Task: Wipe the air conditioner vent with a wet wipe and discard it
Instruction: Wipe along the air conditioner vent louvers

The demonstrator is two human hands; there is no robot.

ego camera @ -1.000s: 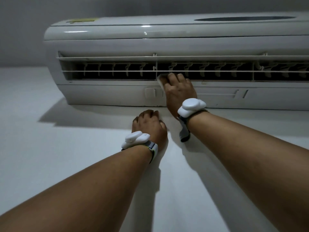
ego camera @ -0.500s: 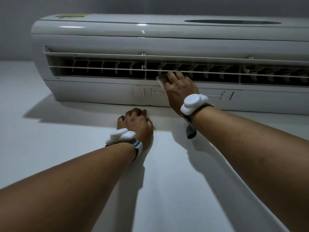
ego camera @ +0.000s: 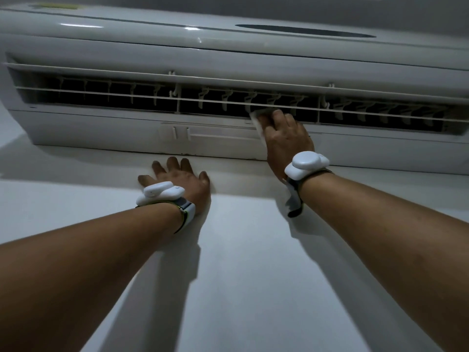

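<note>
**Vent wipe under way: right hand at the lower lip, near mid-span**

Wall [ego camera: 253, 275]: plain, pale, fills the lower view.

Split air conditioner [ego camera: 152, 47]: mounted on the wall, seen from below. Vent [ego camera: 114, 97] is open along its underside, dark inside. A thin horizontal louver [ego camera: 127, 95] crosses the opening, with small vertical vanes behind it.

Left hand [ego camera: 177, 179]: flat on the wall just below the unit, fingers spread, holding nothing. Probably a brace.

Right hand [ego camera: 286, 141]: raised to the vent's lower edge, fingers bent over the wet wipe [ego camera: 256, 116] and pressing it there. Fingertips lie at or just under the louver; contact with it cannot be confirmed.

Wrist sensors: one white unit on each wrist, left [ego camera: 160, 193] and right [ego camera: 305, 165].

Wet wipe: small, white, mostly hidden under the right fingers. One edge shows on the thumb side, against the vent lip.

Judgement: this is mid-wipe, and discarding comes later.

Risks:
- Upward pressure could flex or unclip the thin louver.
- The loose edge of the wipe could snag on a vane and tear or pull free.
- A slackened grip could drop the wipe into the opening.
- If the left hand slips on the wall, the reach is upset.
</note>
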